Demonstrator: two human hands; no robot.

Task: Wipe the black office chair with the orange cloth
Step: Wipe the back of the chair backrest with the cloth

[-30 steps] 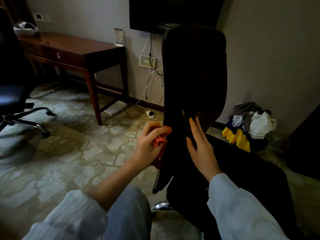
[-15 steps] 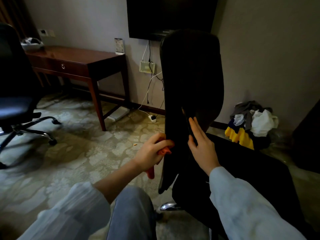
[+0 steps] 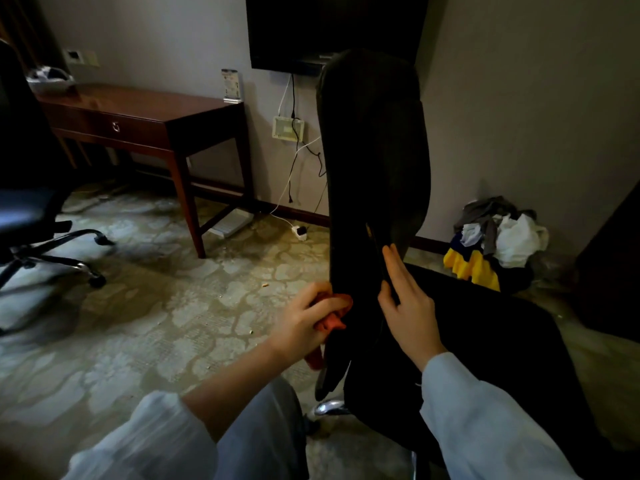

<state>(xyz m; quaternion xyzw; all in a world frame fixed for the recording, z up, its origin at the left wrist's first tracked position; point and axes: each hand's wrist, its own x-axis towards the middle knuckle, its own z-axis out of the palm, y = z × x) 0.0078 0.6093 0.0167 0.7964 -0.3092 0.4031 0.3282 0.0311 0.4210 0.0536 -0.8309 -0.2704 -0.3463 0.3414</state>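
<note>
One orange cloth [image 3: 333,317], gripped in the curled left hand [image 3: 304,322], touches the chair [image 3: 374,161]

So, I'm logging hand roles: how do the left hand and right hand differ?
The left hand grips the orange cloth at the edge of the black office chair; the right hand holds nothing. The left hand's fingers are curled; the right hand's lie straight, flat on the backrest. Both are at the same chair.

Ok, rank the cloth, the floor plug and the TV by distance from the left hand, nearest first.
1. Cloth, gripped in the left hand.
2. Plug, on the floor near the wall.
3. TV, high on the wall.
</note>
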